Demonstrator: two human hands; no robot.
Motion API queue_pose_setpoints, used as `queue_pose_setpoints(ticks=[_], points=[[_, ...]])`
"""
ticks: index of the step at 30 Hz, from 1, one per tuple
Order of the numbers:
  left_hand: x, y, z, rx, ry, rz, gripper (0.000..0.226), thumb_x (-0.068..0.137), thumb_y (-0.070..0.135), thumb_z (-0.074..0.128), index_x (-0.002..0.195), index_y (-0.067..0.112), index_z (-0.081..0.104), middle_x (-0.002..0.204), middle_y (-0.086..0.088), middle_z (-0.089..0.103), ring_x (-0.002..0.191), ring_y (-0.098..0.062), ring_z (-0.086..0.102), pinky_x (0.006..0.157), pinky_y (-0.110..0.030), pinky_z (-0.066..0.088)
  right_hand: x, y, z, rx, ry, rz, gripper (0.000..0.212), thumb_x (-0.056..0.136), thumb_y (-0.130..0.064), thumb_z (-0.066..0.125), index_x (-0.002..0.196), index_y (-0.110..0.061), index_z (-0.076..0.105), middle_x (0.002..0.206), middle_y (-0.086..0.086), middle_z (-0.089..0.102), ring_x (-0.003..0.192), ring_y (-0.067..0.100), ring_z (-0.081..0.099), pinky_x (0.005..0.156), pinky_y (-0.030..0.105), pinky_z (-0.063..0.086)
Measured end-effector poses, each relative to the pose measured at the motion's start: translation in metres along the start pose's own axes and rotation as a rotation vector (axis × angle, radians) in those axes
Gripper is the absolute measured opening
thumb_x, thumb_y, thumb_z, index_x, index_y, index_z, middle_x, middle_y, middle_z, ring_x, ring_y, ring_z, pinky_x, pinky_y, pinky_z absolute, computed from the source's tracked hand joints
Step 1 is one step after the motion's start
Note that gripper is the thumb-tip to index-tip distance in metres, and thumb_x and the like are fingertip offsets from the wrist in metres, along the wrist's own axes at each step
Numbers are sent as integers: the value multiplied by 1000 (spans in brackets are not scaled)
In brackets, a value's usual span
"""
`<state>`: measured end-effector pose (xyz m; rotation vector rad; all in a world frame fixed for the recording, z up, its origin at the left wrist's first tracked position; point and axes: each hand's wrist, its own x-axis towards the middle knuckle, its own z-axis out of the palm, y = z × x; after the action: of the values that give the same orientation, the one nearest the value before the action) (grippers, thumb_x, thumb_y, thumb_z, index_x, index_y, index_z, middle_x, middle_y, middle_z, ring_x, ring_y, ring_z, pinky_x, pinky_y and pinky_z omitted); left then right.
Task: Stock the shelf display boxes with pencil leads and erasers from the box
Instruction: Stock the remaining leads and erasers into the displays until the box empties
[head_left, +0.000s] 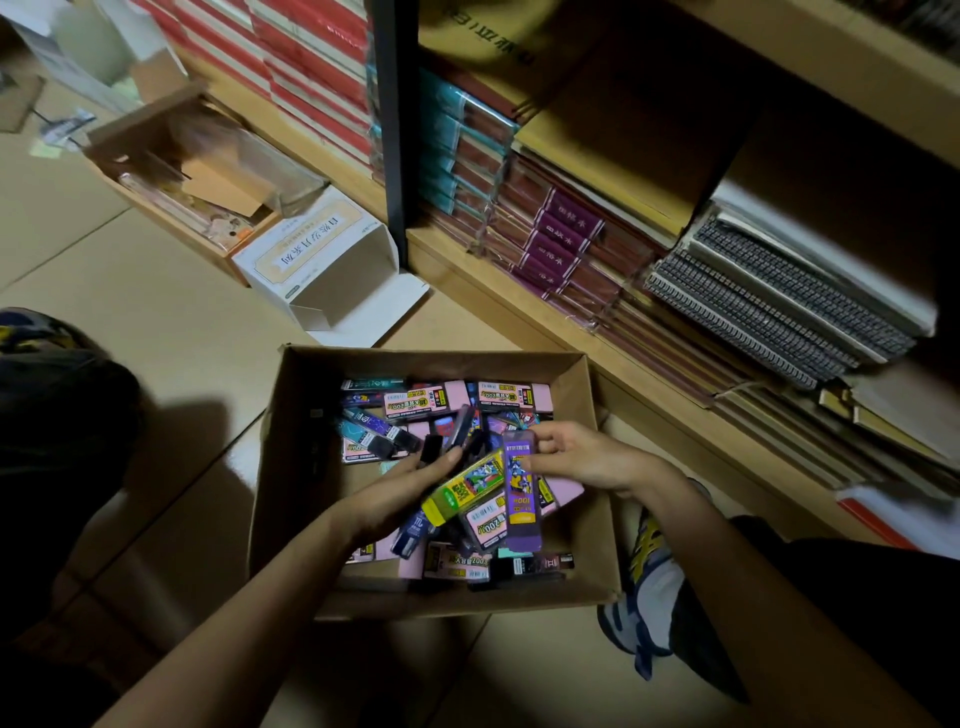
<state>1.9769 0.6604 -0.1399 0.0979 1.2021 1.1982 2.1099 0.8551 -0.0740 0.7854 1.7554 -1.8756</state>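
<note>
A purple pack (521, 488) is pinched in the grip of the right hand (582, 457), and a yellow-green pack (462, 486) is clasped by the left hand (400, 493), both over the cardboard box (291, 467) on the floor. Like packs are best squared together before being shelved.

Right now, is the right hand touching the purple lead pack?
Touching. Head view: the right hand pinches the purple lead pack at its upper end; the left hand holds the yellow-green pack beside it.
</note>
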Motion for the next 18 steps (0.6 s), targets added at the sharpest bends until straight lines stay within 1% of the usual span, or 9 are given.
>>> queue_pose_setpoints(ticks=[2,3,6,7,9,11,15,16,18], points=[[-1,6,4,58,-55,-36,62,76,48,73,124,13,54,120,-9,66,109,-22,64,87,-27,51,2,-4,1,8,35,-18,22,92,-5,55,113,-8,58,103,5,69,92,9,68,82,21,53],[-1,9,6,92,-85,-46,63,72,46,77,121,14,54,119,-9,67,107,-20,65,84,-24,52,3,-6,1,6,63,-31,24,92,-5,55,116,-3,57,102,7,69,89,9,68,82,20,53],[-3,17,14,164,-160,-47,34,77,17,77,107,14,60,102,-1,74,95,-14,69,72,-14,52,3,-10,2,47,137,-74,27,91,-4,55,117,2,55,103,11,67,90,13,66,86,23,52],[-3,19,16,178,-163,-51,30,78,9,74,104,13,60,98,0,75,92,-12,70,71,-13,51,2,-11,3,78,157,-84,25,91,-3,55,116,0,56,105,12,66,93,15,65,88,25,50],[-3,21,19,197,-161,-39,28,78,1,71,102,10,60,91,2,75,87,-10,70,70,-13,51,1,-14,8,137,201,-125,17,90,-1,55,105,-7,59,99,9,66,90,14,63,85,22,50],[-5,21,21,166,-165,-26,32,75,4,76,103,6,60,89,-1,75,85,-13,70,70,-15,51,2,-16,13,209,268,-168,15,89,1,55,95,-12,59,91,4,65,84,12,62,78,19,50],[-10,25,23,89,-98,-8,71,53,24,86,113,-1,57,99,-12,71,91,-22,68,74,-28,53,0,-29,15,443,431,-226,11,90,1,53,90,-9,58,81,5,66,69,10,65,67,20,52],[-12,27,24,85,-94,4,68,56,22,85,113,-1,58,102,-15,71,92,-25,67,74,-30,54,-2,-34,14,480,469,-248,11,90,2,53,88,-8,58,78,3,67,68,9,65,66,20,52],[-17,34,27,64,-84,45,49,65,16,81,107,2,62,101,-17,71,88,-27,69,70,-31,56,-10,-47,9,514,552,-307,15,90,3,52,86,-10,58,72,-2,69,66,7,65,66,23,50]])
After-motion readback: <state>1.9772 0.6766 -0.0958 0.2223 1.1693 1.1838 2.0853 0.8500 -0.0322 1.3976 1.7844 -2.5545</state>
